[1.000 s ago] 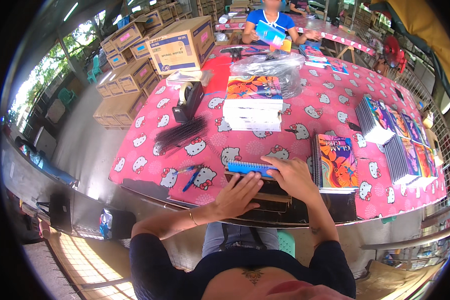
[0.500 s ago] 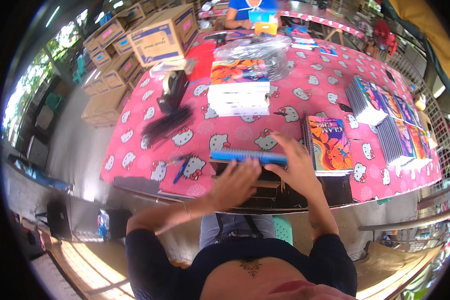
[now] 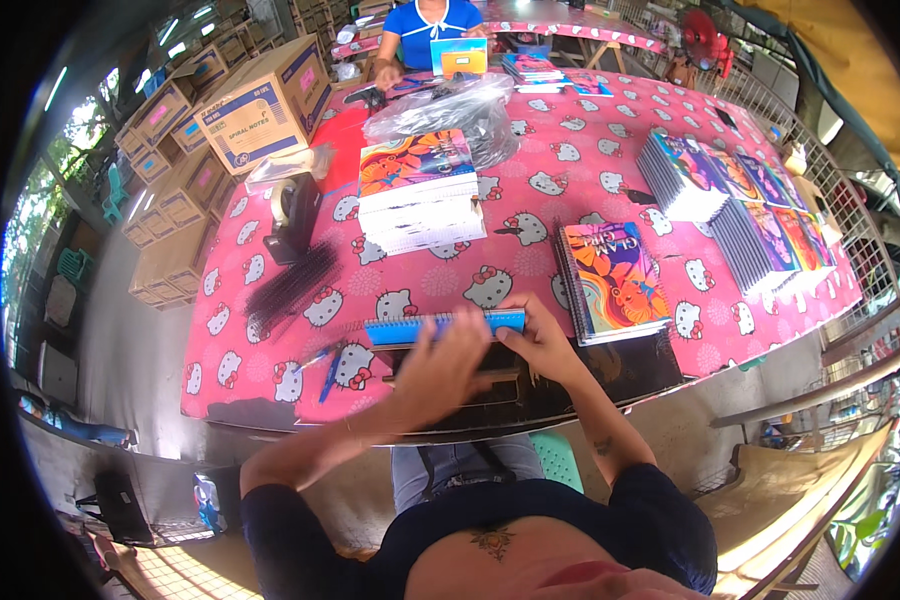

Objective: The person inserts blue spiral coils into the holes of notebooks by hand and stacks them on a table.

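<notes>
A spiral-bound notebook [image 3: 390,332], seen as a narrow blue strip with a coil along its far edge, lies close to the table's front edge. At its right end the fingers and thumb of my right hand [image 3: 542,345] grip it. My left hand [image 3: 440,368], partly blurred, passes over its middle with fingers stretched out; whether it touches the coil I cannot tell. To the right sits a colourful spiral notebook [image 3: 615,278] on a small pile. Loose black coils [image 3: 295,288] and blue pens [image 3: 331,375] lie left of my hands.
Beyond my hands stands a notebook stack [image 3: 420,205], beside a black tape dispenser [image 3: 292,220] and clear plastic [image 3: 440,110]. More notebook stacks [image 3: 755,245] fill the right side. Cardboard boxes [image 3: 260,115] stand at the left. A person in blue [image 3: 432,25] sits across the table.
The view has shifted, so the table things appear further left and lower. My right hand's fingers have come down around the notebook's right end. The left hand still moves over the blue strip.
</notes>
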Tool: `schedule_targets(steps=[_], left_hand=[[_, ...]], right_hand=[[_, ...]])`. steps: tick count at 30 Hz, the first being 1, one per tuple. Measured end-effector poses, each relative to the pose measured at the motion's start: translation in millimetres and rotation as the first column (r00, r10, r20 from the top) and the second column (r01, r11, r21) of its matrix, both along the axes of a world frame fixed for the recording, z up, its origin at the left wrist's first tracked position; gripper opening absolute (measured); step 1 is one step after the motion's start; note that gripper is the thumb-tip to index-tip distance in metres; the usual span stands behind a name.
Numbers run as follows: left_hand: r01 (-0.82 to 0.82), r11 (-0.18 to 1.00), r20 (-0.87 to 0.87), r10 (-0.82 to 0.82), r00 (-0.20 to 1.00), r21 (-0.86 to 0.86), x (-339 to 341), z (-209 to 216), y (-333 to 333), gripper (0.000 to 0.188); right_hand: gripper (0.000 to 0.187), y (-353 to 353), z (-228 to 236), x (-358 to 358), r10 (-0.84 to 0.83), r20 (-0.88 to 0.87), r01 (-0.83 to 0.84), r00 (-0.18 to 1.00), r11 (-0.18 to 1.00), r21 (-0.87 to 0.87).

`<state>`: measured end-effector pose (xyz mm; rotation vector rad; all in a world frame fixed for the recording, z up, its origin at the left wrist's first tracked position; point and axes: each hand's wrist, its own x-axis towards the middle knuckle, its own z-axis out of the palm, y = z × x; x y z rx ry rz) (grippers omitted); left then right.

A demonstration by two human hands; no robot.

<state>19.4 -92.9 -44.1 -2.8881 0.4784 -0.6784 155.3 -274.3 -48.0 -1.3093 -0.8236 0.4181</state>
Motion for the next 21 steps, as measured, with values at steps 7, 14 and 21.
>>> schedule_targets(steps=[7, 14, 21], left_hand=[[-0.102, 0.993, 0.093, 0.097, 0.991, 0.054, 28, 31, 3, 0.084], [-0.128, 0.991, 0.048, 0.129, 0.990, -0.034, 37, 46, -1, 0.083], [-0.020, 0.986, -0.084, 0.006, 0.996, -0.165, 20, 39, -8, 0.078]], right_hand=[[0.029, 1, -3, 1, 0.048, 0.196, -0.033, 0.979, 0.996, -0.082], [0.027, 14, -8, 5, -0.018, 0.261, 0.052, 0.965, 0.991, -0.124], [0.027, 18, -2, 1, 0.008, 0.235, 0.020, 0.972, 0.993, -0.115]])
